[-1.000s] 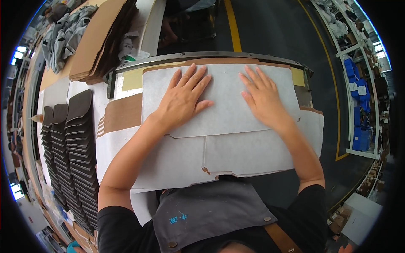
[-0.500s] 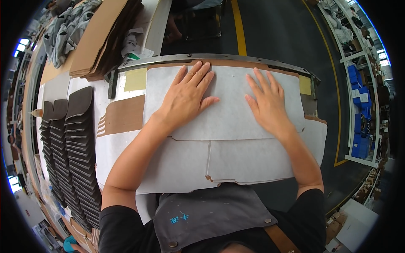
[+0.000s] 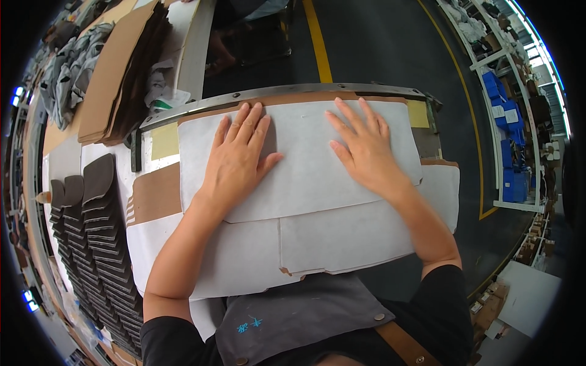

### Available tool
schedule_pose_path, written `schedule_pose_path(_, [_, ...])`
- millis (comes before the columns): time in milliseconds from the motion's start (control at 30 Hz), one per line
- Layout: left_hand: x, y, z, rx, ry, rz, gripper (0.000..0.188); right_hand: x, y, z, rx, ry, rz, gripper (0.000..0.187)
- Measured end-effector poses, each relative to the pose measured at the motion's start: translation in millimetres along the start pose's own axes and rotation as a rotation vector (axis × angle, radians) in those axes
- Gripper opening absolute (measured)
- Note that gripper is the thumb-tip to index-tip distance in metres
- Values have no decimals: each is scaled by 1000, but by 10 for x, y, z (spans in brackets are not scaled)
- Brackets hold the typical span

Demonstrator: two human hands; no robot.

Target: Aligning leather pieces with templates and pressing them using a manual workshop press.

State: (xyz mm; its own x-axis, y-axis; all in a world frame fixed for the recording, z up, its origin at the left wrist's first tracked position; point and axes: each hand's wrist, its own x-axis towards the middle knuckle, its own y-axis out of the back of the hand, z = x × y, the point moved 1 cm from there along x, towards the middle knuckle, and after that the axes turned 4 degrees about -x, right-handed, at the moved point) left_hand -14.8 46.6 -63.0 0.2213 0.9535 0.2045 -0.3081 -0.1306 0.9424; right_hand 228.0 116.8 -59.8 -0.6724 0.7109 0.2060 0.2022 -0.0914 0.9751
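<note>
Lying flat mid-worktop, long axis left to right: a matte white sheet (image 3: 305, 165), roughly rectangular, atop more white sheets (image 3: 342, 238) and brown card (image 3: 152, 195). Pressed on it palm down, fingers spread and pointing far, grip holding nothing: left hand (image 3: 235, 161), right hand (image 3: 363, 149). At left, rows of dark stacked pieces (image 3: 101, 244).

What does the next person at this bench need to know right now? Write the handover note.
Left hand: flat, palm down, fingers spread on the top white sheet.
Right hand: the same, on the sheet's right half.
The sheet lies against the metal bar at the bench's far edge, over more white sheets nearer the body.
Dark stacked pieces stand in rows at the left.
Done: sheet laid and pressed flat.
Left: not shown.
</note>
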Motion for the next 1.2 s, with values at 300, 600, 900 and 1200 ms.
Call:
schedule_pose_path(300, [-24,10,81,34,72,-19,58,9,19,18,31,1,-2,43])
schedule_pose_path(600, [-78,46,138,75,137,-27,63,-32,22,9,-19,-59,22,45])
schedule_pose_path(900, [-126,31,82,106,191,-25,68,-73,58,158,-58,-131,21,47])
schedule_pose_path(1200, [-101,55,165,122,305,19,68,-95,198,225,-110,-140,-24,47])
